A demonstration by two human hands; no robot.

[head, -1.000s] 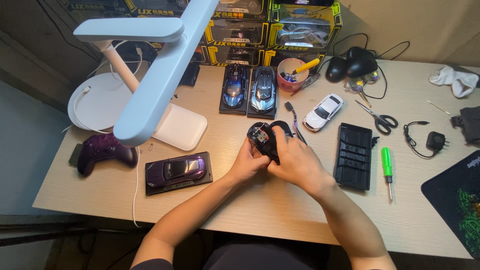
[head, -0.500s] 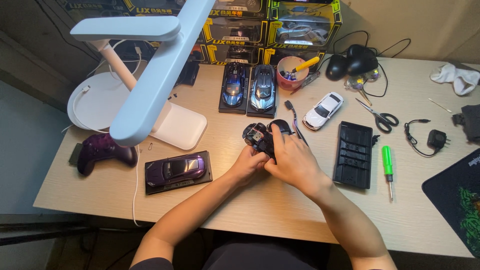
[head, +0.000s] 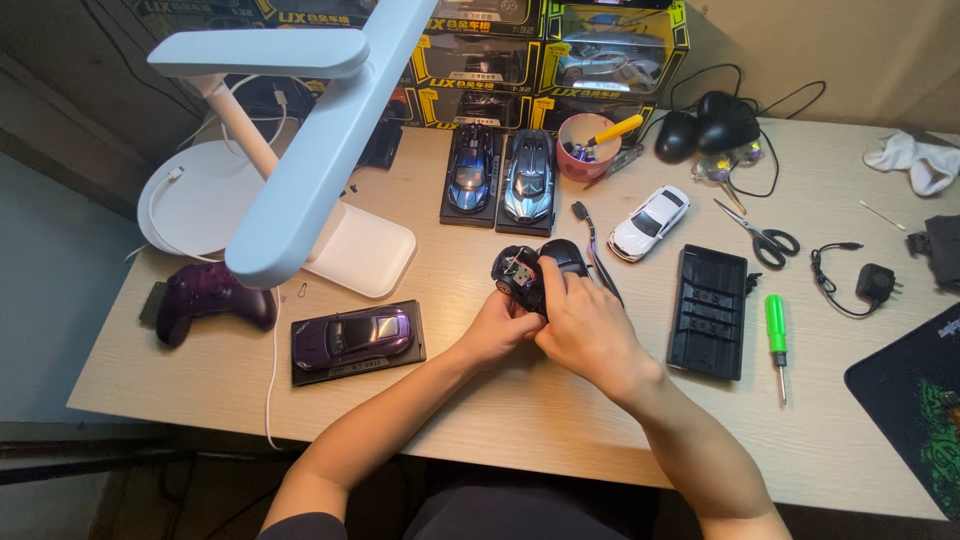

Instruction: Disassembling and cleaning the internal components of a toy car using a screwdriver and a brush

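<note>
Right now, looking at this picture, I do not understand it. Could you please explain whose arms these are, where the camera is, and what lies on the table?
The camera sits on a person's head and looks down, so the two bare arms that come in from the bottom belong to that person. The left hand and the right hand together grip a small dark model car, turned so that its inner parts show.

On the wooden table lie a purple model car on a black base, two blue model cars, a white model car, a black plastic tray, a green screwdriver, scissors, a purple game controller and a pink cup with tools. A white desk lamp reaches over the left side. Boxed model cars stand at the back.
</note>
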